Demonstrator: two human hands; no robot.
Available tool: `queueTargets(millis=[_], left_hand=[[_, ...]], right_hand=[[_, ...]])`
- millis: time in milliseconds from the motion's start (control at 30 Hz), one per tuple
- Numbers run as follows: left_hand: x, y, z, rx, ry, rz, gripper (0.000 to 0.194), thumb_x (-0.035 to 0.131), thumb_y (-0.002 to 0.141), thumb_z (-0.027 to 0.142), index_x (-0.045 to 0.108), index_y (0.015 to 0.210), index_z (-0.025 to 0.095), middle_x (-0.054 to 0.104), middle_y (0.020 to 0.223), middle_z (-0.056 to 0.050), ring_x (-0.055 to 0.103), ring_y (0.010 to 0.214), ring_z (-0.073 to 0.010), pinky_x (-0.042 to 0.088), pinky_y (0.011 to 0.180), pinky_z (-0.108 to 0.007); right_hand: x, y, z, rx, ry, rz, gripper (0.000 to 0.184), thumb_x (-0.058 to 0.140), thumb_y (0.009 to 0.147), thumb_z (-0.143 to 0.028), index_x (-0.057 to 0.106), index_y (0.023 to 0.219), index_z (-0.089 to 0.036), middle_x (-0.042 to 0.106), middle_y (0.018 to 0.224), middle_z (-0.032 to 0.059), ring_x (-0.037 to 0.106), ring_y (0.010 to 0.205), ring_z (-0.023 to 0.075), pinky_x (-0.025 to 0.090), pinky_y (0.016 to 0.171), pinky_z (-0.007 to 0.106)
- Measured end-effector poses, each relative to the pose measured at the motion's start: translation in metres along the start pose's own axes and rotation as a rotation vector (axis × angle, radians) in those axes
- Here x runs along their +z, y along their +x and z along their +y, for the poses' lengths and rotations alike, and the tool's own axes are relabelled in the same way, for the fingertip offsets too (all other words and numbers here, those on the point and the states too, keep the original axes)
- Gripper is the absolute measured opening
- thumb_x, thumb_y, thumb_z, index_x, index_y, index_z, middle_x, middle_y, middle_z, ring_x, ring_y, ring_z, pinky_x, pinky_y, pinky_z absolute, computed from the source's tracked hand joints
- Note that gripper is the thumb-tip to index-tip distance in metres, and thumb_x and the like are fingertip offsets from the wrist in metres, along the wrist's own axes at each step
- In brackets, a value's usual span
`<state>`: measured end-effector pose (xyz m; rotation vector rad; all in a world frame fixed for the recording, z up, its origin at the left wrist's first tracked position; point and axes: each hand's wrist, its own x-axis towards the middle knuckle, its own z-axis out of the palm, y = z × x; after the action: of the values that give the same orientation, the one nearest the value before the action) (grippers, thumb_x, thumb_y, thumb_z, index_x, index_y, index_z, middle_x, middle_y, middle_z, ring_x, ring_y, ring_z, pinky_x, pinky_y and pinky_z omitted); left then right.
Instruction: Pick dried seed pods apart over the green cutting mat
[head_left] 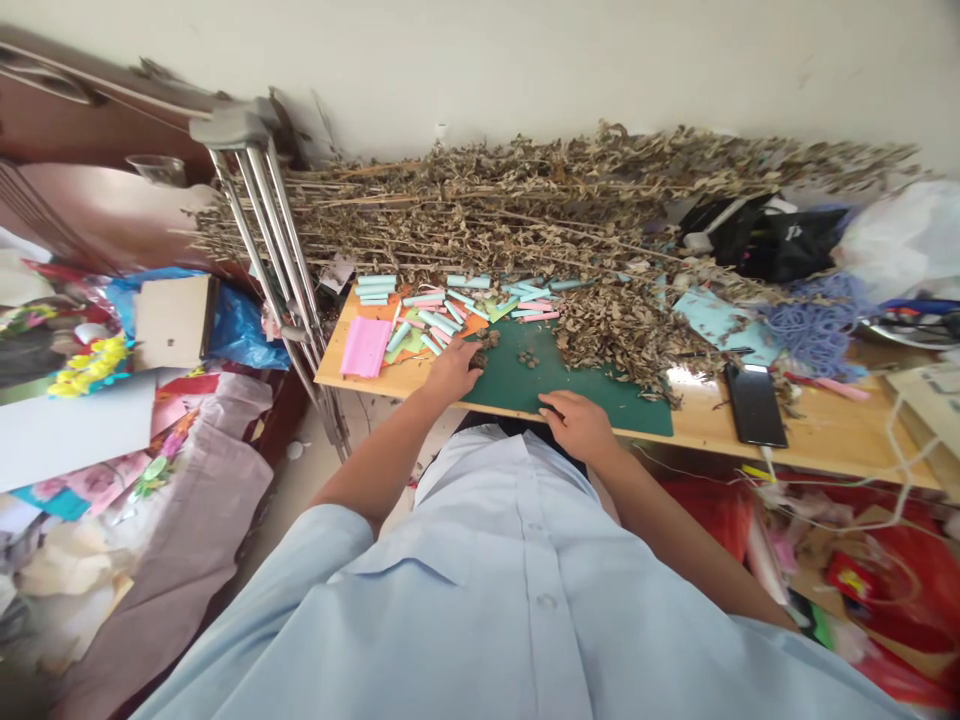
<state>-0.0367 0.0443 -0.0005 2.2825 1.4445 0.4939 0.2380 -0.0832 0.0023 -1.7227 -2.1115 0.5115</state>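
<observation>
My left hand (452,369) rests at the left edge of a green cutting mat (592,395), fingers curled round a small clump of dried leaves (484,350). At the mat's near edge lies my right hand (577,420), palm down, fingers bent against the mat; whether it holds anything is hidden. A heap of dried leaves (622,330) covers the mat's far right part. Several rolled paper tubes in blue and pink (450,305) lie just beyond my left hand, beside a pink paper sheet (364,347).
Long dried leafy branches (525,200) span the back of the wooden table (810,425). A black phone (754,403) lies right of the mat. Metal crutches (274,230) lean at the table's left corner. Clutter of paper, bags and fabric fills both sides.
</observation>
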Motion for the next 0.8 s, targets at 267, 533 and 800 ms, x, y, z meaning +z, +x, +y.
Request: queueTargets(millis=[267, 533, 800], left_hand=[[0.004, -0.007, 0.001, 0.049, -0.020, 0.034, 0.023, 0.058, 0.090, 0.015, 0.073, 0.108, 0.018, 0.065, 0.111, -0.012, 0.063, 0.108, -0.0250, 0.053, 0.098, -0.038], [-0.001, -0.003, 0.008, -0.021, -0.334, 0.202, 0.014, 0.068, 0.085, 0.016, 0.073, 0.097, 0.019, 0.070, 0.104, -0.009, 0.063, 0.103, -0.0241, 0.051, 0.096, -0.039], [0.003, -0.005, 0.037, -0.475, -1.349, 0.038, 0.037, 0.083, 0.072, 0.030, 0.066, 0.101, 0.014, 0.069, 0.087, -0.004, 0.072, 0.076, -0.0192, 0.042, 0.049, -0.022]], right_hand=[[0.009, -0.004, 0.001, -0.018, 0.033, 0.087, 0.033, 0.051, 0.099, -0.032, 0.073, 0.121, -0.020, 0.074, 0.123, 0.0084, 0.067, 0.115, 0.0239, 0.052, 0.103, 0.037], [0.015, -0.003, 0.011, -0.107, 0.118, 0.208, 0.028, 0.055, 0.098, -0.030, 0.076, 0.115, -0.022, 0.076, 0.115, 0.0089, 0.071, 0.106, 0.0253, 0.057, 0.096, 0.040], [0.011, 0.008, -0.001, 0.020, 0.357, 0.218, 0.028, 0.059, 0.095, -0.032, 0.076, 0.115, -0.024, 0.078, 0.109, 0.0075, 0.072, 0.092, 0.0230, 0.059, 0.087, 0.039]])
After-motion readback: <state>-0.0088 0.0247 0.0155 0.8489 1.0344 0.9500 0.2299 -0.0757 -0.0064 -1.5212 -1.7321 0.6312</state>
